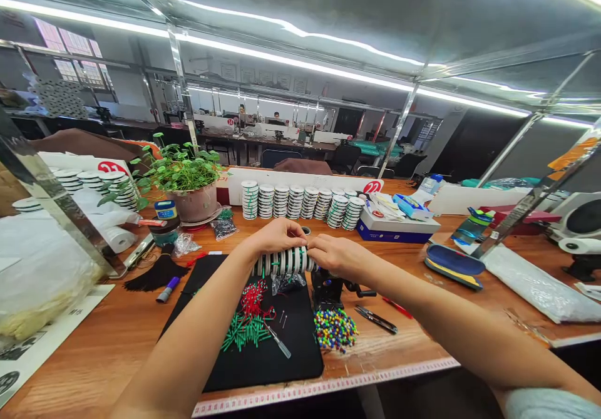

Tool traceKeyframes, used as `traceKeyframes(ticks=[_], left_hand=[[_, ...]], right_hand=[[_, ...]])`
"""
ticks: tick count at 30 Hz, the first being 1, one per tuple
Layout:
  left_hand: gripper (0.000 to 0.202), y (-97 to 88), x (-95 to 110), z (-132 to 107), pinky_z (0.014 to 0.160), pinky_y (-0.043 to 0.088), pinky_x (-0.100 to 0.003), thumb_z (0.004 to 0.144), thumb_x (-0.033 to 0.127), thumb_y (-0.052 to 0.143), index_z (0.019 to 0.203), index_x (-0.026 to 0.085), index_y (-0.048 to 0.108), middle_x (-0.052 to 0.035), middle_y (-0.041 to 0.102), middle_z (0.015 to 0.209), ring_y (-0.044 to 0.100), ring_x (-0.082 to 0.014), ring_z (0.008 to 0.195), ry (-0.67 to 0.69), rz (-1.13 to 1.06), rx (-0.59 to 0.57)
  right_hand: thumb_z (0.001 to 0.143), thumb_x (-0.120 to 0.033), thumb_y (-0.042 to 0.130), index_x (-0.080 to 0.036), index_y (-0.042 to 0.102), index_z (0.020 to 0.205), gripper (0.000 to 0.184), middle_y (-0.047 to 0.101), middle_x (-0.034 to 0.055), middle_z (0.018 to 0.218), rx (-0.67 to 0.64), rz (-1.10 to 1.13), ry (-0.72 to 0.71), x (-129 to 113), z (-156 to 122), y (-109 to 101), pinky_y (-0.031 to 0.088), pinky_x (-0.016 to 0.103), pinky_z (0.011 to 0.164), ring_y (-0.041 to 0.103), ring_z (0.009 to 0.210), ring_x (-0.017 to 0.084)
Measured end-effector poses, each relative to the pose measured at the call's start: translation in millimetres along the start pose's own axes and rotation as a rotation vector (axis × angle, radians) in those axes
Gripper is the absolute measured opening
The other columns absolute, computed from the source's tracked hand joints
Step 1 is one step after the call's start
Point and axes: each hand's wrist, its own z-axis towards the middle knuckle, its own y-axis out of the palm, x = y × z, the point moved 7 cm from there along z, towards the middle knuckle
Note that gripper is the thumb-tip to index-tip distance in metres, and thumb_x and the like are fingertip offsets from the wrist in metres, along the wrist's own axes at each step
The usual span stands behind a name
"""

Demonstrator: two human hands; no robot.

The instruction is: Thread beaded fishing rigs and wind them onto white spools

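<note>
My left hand (277, 237) and my right hand (335, 257) meet above a horizontal roll of white bands with green stripes (282, 262). Their fingertips pinch together at the roll's upper right, and anything small between them is hidden. The roll lies over a black mat (300, 344) and beside a small black clamp (327, 289). On the mat lie red beaded strands (253, 298), green tubes (246, 332) and a clear plastic bag (287, 284). A heap of multicoloured pin heads (335, 329) and black-handled pliers (375, 319) lie to the right of the mat.
Several white-and-green rolls (295, 202) stand in a row behind my hands, beside a potted plant (188, 184) and a blue box (394, 231). A black tassel (157, 274) lies left, a blue case (454, 266) right. Acrylic frame posts (511, 209) rise from the wooden bench.
</note>
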Motion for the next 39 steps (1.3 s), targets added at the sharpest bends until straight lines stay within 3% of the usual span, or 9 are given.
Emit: traceKeyframes(ticks=[6, 13, 18, 26, 33, 39], left_hand=[[0.024, 0.5, -1, 0, 0.067, 0.045, -0.026, 0.077, 0.031, 0.066, 0.086, 0.013, 0.078, -0.0059, 0.075, 0.081, 0.063, -0.0164, 0.072, -0.002, 0.0, 0.0], [0.022, 0.8, 2, -2, 0.065, 0.045, -0.025, 0.077, 0.03, 0.067, 0.087, 0.014, 0.078, -0.004, 0.076, 0.08, 0.062, -0.0155, 0.07, -0.023, -0.002, 0.008], [0.023, -0.4, 4, -2, 0.064, 0.044, -0.024, 0.077, 0.031, 0.066, 0.085, 0.014, 0.079, -0.0042, 0.075, 0.078, 0.061, -0.0152, 0.069, -0.028, 0.003, 0.011], [0.022, -0.5, 4, -1, 0.063, 0.042, -0.024, 0.078, 0.03, 0.064, 0.085, 0.014, 0.078, -0.0037, 0.074, 0.077, 0.06, -0.0151, 0.068, -0.018, 0.033, 0.004], [0.02, -0.8, 11, -4, 0.062, 0.04, -0.024, 0.077, 0.027, 0.064, 0.082, 0.014, 0.077, -0.0021, 0.072, 0.074, 0.057, -0.014, 0.066, -0.017, 0.037, 0.008], [0.02, -0.5, 12, -4, 0.061, 0.039, -0.023, 0.078, 0.027, 0.062, 0.082, 0.014, 0.077, -0.0012, 0.071, 0.073, 0.055, -0.0132, 0.064, -0.026, 0.031, 0.003]], right_hand=[[0.094, -0.01, 0.057, -0.016, 0.066, 0.095, 0.011, 0.065, 0.0089, 0.1, 0.112, 0.42, 0.051, 21, -1, -8, 0.055, 0.031, 0.081, 0.064, 0.091, 0.019], [0.093, -0.013, 0.059, -0.019, 0.066, 0.094, 0.009, 0.061, 0.0069, 0.106, 0.017, 0.649, 0.107, 28, -1, -12, 0.049, 0.035, 0.093, 0.059, 0.102, 0.018], [0.094, -0.02, 0.061, -0.018, 0.066, 0.09, 0.006, 0.063, 0.0064, 0.102, 0.024, 0.827, 0.161, 36, 0, -13, 0.049, 0.034, 0.091, 0.061, 0.097, 0.017], [0.09, -0.016, 0.064, -0.018, 0.066, 0.088, 0.004, 0.063, 0.0031, 0.093, 0.078, 0.836, 0.18, 42, 3, -7, 0.047, 0.031, 0.084, 0.06, 0.087, 0.016], [0.09, -0.015, 0.065, -0.018, 0.067, 0.088, 0.005, 0.06, 0.0032, 0.096, -0.046, 0.702, 0.152, 39, 10, -9, 0.046, 0.031, 0.084, 0.058, 0.09, 0.017], [0.097, -0.02, 0.06, -0.017, 0.065, 0.092, 0.007, 0.056, 0.0041, 0.098, -0.135, 0.747, 0.111, 37, 15, -10, 0.044, 0.032, 0.087, 0.055, 0.093, 0.017]])
